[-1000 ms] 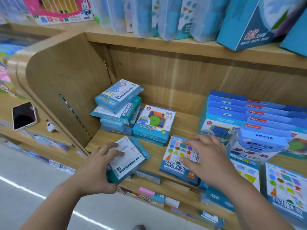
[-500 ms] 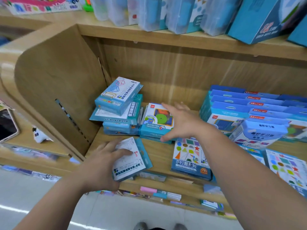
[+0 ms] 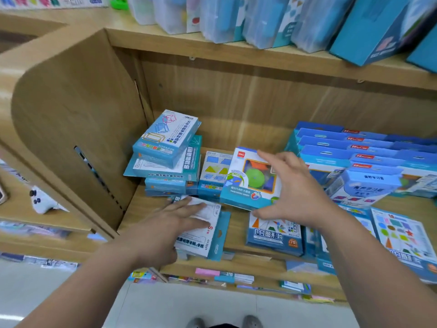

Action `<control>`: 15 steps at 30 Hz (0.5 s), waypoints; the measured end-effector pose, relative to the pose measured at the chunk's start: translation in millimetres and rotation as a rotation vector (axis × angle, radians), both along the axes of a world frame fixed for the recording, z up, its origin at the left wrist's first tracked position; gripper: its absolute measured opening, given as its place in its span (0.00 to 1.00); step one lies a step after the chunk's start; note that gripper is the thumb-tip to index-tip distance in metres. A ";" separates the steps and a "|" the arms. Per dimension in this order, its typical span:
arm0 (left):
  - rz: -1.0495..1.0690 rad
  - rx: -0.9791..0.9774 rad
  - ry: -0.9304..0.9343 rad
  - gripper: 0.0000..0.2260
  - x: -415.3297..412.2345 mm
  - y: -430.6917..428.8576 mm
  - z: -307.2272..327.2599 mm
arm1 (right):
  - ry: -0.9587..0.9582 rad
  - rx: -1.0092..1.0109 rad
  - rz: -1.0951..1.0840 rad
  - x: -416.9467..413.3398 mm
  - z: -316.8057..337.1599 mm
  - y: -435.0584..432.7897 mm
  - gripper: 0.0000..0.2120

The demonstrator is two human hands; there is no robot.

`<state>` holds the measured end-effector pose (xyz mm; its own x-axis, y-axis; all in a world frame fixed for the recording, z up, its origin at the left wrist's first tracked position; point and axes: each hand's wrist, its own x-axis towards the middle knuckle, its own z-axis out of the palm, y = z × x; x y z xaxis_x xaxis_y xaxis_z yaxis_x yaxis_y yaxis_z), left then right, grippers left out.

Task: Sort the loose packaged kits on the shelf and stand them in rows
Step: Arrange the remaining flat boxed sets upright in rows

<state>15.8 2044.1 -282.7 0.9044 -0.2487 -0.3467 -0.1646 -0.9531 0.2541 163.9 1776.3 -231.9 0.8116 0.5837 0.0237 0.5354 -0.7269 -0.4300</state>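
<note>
**shelfwatcher:** Wooden shelf (image 3: pixel 238 229) in some shop, more stock lined up on the board above. On the right a batch of blue kits (image 3: pixel 331 147) is already standing in rows. On the left, beside the side panel, a messy pile of kits (image 3: pixel 165 152) lies flat and crooked, so the sorting looks maybe half done.

**boxnerd:** What are the hands doing though?

**shelfwatcher:** The left hand (image 3: pixel 165 223) lies flat, fingers spread, on a white-backed kit (image 3: pixel 208 229) near the front edge, pressing it rather than gripping it. The right hand (image 3: pixel 290 188) is opened wide around a windowed kit (image 3: pixel 250 178) with a green shape inside, fingers on its top right corner and thumb at its bottom edge. Whether it has actually clamped yet, can't tell.

**boxnerd:** So he's mid-pick?

**shelfwatcher:** Looks like it to me. That kit sits tilted on top of another flat one (image 3: pixel 214 172), with a shape-picture kit (image 3: pixel 275 233) lying just in front. Next move probably calls for closing the grip, tipping it upright and finding matching ones to stand it with. Could knock the leaning pile if he's careless.
</note>
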 end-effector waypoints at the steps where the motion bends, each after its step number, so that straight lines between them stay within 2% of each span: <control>1: -0.006 -0.006 -0.010 0.40 1.2 -0.7 -0.6 | 0.002 0.026 -0.011 -3.5 1.6 -6.7 0.59; 4: 0.038 -0.141 -0.077 0.36 0.8 -5.6 -0.3 | -0.020 0.063 -0.028 -14.6 4.3 -24.0 0.58; 8: 0.338 -0.627 -0.311 0.21 5.7 -36.2 16.1 | -0.019 0.111 -0.040 -29.4 9.4 -39.3 0.57; 12: 0.562 -1.238 -0.142 0.18 29.9 -87.1 42.8 | -0.109 0.136 0.016 -41.4 16.7 -49.8 0.56; 15: 0.623 -1.397 -0.055 0.12 48.8 -120.3 56.8 | -0.176 0.092 0.060 -44.8 20.0 -63.4 0.56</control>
<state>64.6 1923.8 -225.9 0.9888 0.0748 -0.1290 0.1199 0.1162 0.9860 119.1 1712.9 -212.0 0.7543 0.6194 0.2177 0.6491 -0.6536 -0.3893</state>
